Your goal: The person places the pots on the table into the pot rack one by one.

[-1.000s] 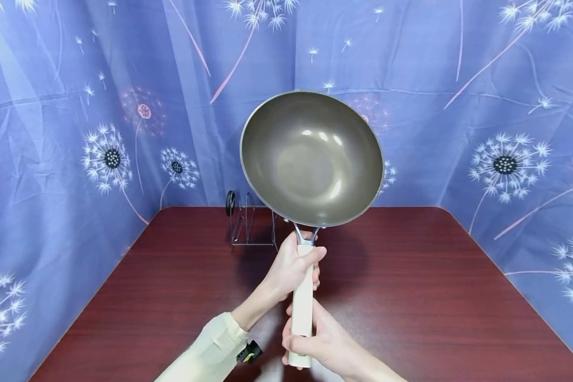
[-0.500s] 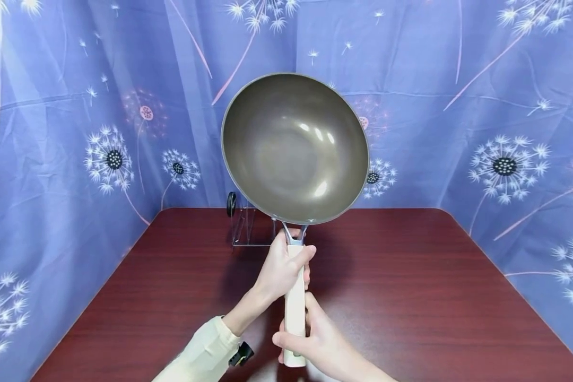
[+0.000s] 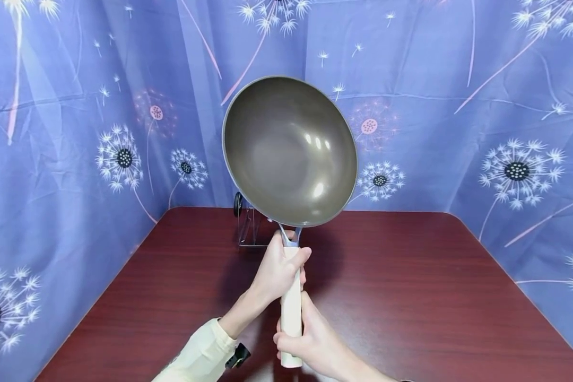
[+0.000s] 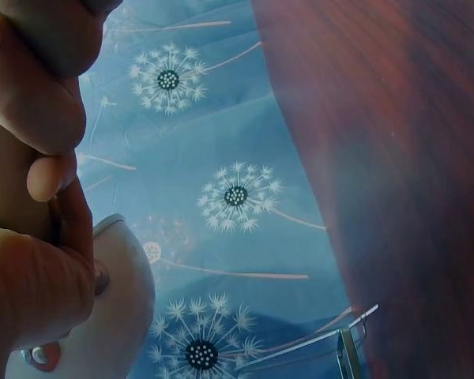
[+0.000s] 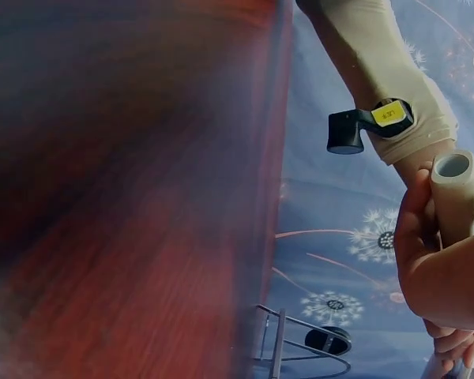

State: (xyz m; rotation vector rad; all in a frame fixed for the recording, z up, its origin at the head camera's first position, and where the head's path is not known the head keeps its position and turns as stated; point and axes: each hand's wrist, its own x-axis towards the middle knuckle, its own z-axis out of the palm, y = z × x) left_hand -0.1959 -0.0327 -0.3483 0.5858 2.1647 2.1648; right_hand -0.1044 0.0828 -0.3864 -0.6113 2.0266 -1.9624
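A deep round wok (image 3: 288, 154) with a dark grey-brown inside and a cream handle (image 3: 291, 318) is held up above the table, its inner face turned toward me. My left hand (image 3: 279, 270) grips the handle just below the metal fork, thumb laid across the front. Lower down, close to the butt end, my right hand (image 3: 312, 339) wraps the same handle. In the left wrist view, curled left fingers (image 4: 31, 103) cover the handle, and the wok's pale outer side (image 4: 126, 292) shows beyond. The right wrist view shows the hollow handle end (image 5: 454, 170) sticking out of my right hand (image 5: 446, 276).
Behind the wok, a wire rack (image 3: 250, 233) with a black round part (image 3: 237, 204) stands toward the back left of the dark red wooden table (image 3: 434, 297). A blue dandelion-print curtain (image 3: 410, 63) encloses the back and both sides.
The wok and both hands have moved left, with the pan rising somewhat at first. It has turned a little on its handle. Both hands keep their hold, and the view has shifted slightly.
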